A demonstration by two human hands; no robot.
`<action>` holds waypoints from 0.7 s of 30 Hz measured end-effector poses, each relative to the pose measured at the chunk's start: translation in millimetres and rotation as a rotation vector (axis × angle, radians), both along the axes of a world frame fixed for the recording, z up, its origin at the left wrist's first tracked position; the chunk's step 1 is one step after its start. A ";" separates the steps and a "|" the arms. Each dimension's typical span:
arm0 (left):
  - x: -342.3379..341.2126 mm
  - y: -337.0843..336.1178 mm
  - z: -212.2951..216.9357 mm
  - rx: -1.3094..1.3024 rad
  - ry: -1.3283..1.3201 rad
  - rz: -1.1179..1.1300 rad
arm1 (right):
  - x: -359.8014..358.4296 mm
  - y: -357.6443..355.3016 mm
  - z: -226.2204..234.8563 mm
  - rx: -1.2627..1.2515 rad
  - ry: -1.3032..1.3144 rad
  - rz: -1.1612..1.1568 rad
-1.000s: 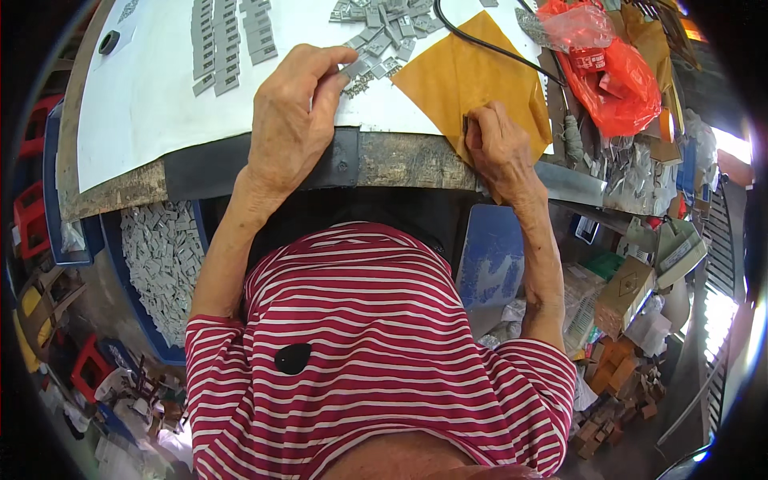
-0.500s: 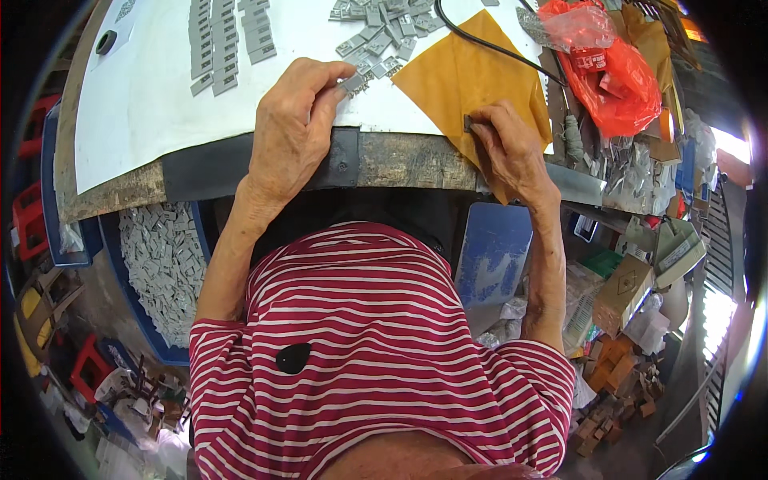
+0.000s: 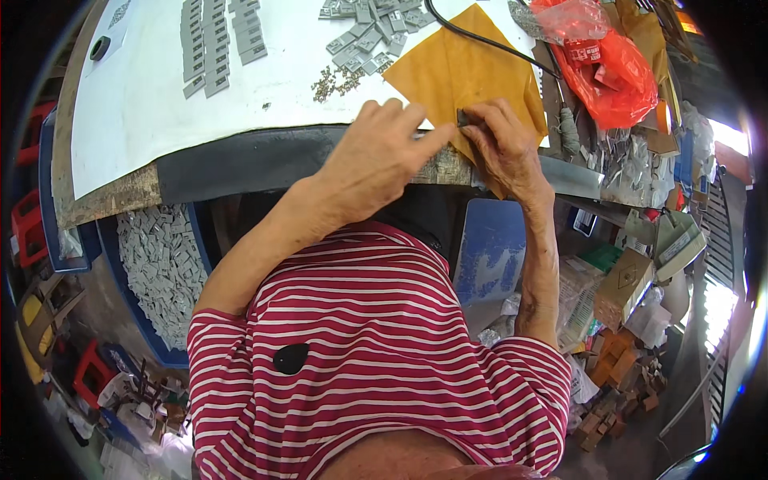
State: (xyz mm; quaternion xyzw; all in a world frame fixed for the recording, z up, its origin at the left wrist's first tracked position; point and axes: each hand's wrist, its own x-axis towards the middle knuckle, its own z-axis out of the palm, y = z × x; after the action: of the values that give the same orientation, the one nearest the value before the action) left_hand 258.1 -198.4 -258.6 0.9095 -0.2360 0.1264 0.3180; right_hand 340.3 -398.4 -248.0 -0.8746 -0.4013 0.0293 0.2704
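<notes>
My right hand [image 3: 508, 144] pinches a small dark grey piece [image 3: 462, 118] between thumb and fingertips, over a sheet of orange-brown paper [image 3: 472, 60] at the table's near edge. Close on its left is my left hand [image 3: 376, 156], fingers bent and thumb reaching toward that piece. Some of its fingertips are hidden, so I cannot tell what they hold. Tiny brass-coloured parts [image 3: 336, 82] lie scattered on the white sheet [image 3: 160, 104]. Behind them is a loose heap of small grey pieces [image 3: 370, 38]. Further left, similar grey pieces [image 3: 216, 48] lie in neat overlapping columns.
A black cable [image 3: 480, 36] crosses the brown paper. At the right are a red plastic bag [image 3: 612, 84] and a spool of grey string [image 3: 569, 132]. Below the table's left side stands a blue bin [image 3: 132, 276] of grey pieces. A black ring [image 3: 100, 48] lies far left.
My left hand has moved right, from the brass-coloured parts to beside my right hand. The grey piece at its fingertips no longer shows. My right hand keeps its pinch, nearly in place.
</notes>
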 end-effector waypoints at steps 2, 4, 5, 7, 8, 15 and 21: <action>0.7 -9.8 -2.0 0.099 0.014 -0.010 | -2.4 0.5 0.5 0.005 -0.050 0.005; 0.8 -16.6 -6.6 0.138 0.012 -0.011 | -3.3 0.0 -3.3 0.002 -0.088 0.004; 0.9 -18.4 -7.7 0.178 0.010 -0.010 | -3.7 -0.2 -5.0 -0.002 -0.126 0.005; 0.8 -19.7 -7.3 0.192 0.017 -0.006 | -4.0 0.6 -4.8 -0.003 -0.143 0.014; 0.8 -20.1 -7.1 0.205 0.025 0.000 | -3.9 0.9 -4.8 -0.005 -0.160 0.024; 0.4 -20.8 -6.7 0.241 0.068 -0.003 | -3.3 0.5 -7.5 -0.037 -0.217 0.057; 0.2 -22.1 -10.7 0.229 0.074 -0.001 | -3.9 2.1 -9.5 -0.104 -0.279 0.046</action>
State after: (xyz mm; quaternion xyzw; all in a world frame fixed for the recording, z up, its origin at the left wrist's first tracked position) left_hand 258.3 -220.5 -269.3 0.9439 -0.2374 0.0648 0.2204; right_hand 336.4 -396.2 -257.5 -0.8735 -0.4530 -0.0657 0.1656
